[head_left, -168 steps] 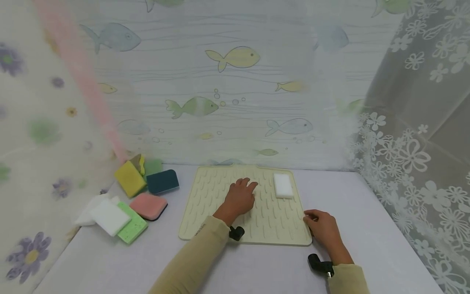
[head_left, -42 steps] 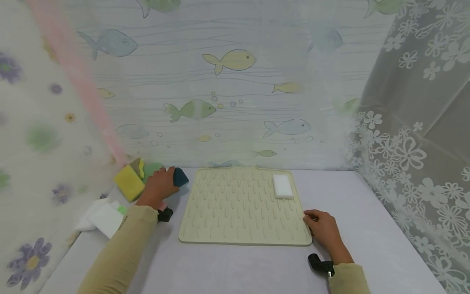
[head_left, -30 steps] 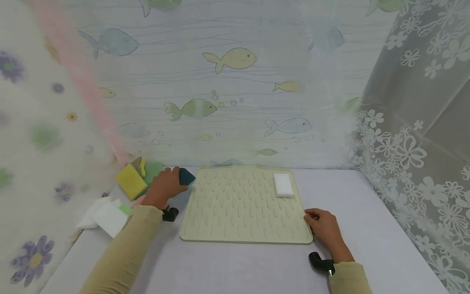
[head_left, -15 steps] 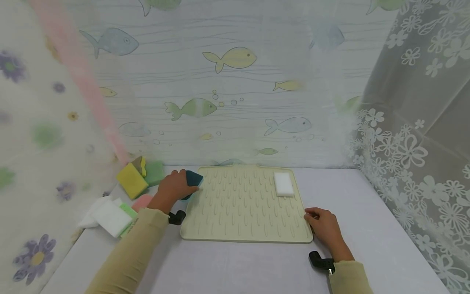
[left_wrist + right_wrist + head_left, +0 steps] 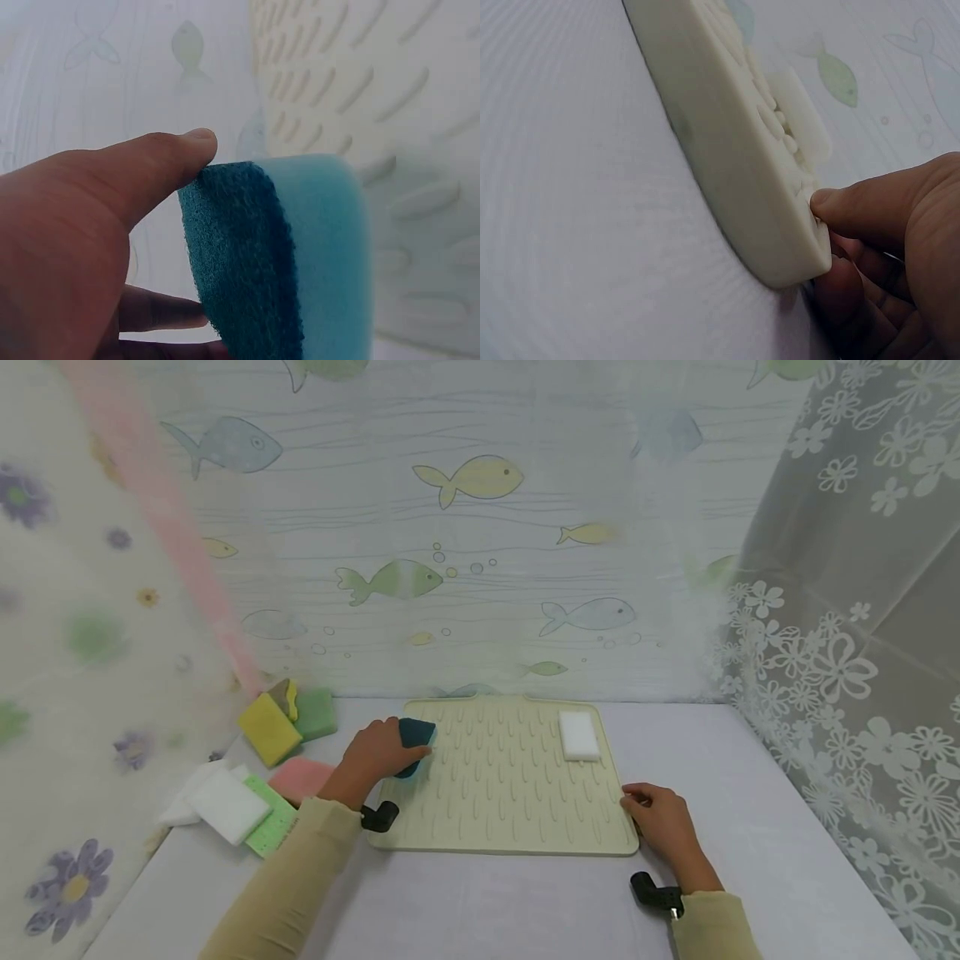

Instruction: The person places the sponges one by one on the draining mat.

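Observation:
My left hand (image 5: 375,756) grips a dark teal sponge (image 5: 415,739) over the left part of the cream ribbed mat (image 5: 495,810). In the left wrist view the thumb (image 5: 142,176) and fingers pinch the teal sponge (image 5: 285,255), its dark scouring face toward the palm. My right hand (image 5: 660,827) pinches the near right corner of the mat; the right wrist view shows the thumb (image 5: 870,202) on top of the mat's corner (image 5: 780,247). A white sponge (image 5: 578,736) lies on the mat's far right part.
Left of the mat lie a yellow sponge (image 5: 266,727), a green sponge (image 5: 315,712), a pink sponge (image 5: 302,777), a white sponge (image 5: 227,804) and a light green one (image 5: 273,831). Fish-print curtains (image 5: 465,527) close the back, lace curtain (image 5: 847,635) the right.
My left hand left the mat, took the teal sponge from the pile at the left and has carried it rightward onto the mat's left part. The right hand stays at the corner.

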### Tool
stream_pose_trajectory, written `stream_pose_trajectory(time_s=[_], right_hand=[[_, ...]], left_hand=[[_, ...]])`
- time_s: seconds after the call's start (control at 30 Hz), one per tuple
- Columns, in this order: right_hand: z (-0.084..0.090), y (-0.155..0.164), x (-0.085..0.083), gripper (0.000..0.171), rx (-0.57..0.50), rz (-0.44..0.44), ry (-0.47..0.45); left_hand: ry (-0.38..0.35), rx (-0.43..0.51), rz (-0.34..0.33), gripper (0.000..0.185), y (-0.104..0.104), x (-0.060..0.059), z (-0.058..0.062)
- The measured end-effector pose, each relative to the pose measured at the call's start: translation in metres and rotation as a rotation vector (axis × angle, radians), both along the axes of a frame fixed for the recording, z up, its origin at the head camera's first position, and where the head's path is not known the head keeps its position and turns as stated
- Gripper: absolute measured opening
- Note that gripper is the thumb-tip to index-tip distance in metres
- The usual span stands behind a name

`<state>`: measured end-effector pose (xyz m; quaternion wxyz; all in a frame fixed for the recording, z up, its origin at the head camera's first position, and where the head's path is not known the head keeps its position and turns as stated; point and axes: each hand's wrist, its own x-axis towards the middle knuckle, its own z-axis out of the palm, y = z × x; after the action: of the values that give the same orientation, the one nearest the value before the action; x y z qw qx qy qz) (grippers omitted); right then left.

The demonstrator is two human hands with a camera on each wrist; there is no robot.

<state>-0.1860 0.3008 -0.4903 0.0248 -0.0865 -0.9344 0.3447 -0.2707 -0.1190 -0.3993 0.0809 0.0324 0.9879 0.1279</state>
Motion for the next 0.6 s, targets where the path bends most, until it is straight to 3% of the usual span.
stream_pose_trajectory(time_s=[0.6], right_hand=[[0.000,-0.001,-0.002,0.035,0.005,-0.006,-0.005]], left_hand=[[-0.015,0.089,0.042,0.082,0.050,0.004,-0.016]])
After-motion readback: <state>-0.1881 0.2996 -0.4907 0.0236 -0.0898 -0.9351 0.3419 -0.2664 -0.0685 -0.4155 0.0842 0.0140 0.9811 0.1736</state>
